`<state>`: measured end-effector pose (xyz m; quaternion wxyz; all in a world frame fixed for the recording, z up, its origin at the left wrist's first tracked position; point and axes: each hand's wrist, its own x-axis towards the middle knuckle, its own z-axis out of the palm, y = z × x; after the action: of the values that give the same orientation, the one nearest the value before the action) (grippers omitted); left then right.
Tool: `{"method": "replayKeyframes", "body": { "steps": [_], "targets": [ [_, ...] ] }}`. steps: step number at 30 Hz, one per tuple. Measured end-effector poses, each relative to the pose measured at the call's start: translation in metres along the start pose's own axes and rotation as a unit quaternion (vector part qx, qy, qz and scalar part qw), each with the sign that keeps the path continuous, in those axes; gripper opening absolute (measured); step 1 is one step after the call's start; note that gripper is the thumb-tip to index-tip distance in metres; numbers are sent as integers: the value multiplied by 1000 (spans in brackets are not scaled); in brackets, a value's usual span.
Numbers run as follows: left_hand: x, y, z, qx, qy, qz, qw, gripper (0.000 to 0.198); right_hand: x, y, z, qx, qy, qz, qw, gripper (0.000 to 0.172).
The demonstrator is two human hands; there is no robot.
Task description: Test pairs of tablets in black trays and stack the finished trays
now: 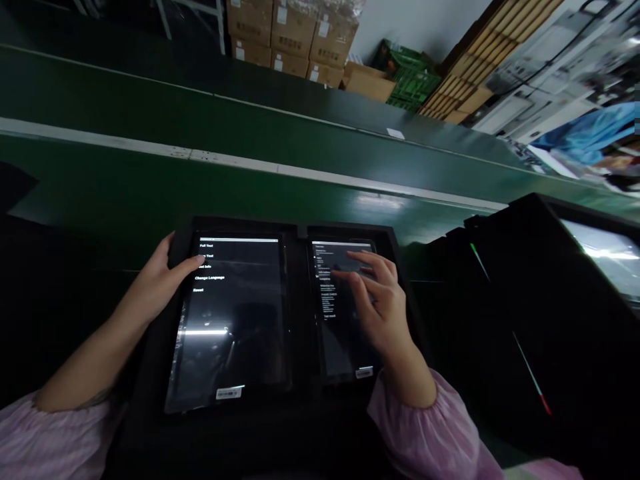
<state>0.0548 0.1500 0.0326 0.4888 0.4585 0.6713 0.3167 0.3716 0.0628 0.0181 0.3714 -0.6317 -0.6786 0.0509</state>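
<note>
Black tablet point(340, 347) under half-open right hand point(380, 300)

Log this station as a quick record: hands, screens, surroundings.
left hand: on the left tablet, fingers over its menu
right hand: fingers spread over the right tablet, contact unclear
left screen: menu with Full Test, Change Language, Reset
right screen: small-text list, Test result near the bottom
holder: black tray under both tablets
beyond: green conveyor belt, stacked cartons
</note>
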Motion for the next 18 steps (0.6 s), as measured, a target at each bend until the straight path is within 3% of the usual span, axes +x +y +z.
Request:
{"method": "replayKeyframes", "body": {
  "steps": [13, 16, 18],
  "targets": [
    [2, -1, 0, 6, 3, -6, 1000, 73, -2, -4, 0, -9, -110, -61, 992, 31],
    [2, -1, 3, -1, 28, -6, 1000, 69, -3, -4, 0, -16, -144, -82, 986, 30],
    [4, -5, 4, -14, 44, 6, 999, 65, -4, -2, 0, -26, -128, -76, 988, 31]
  ]
}}
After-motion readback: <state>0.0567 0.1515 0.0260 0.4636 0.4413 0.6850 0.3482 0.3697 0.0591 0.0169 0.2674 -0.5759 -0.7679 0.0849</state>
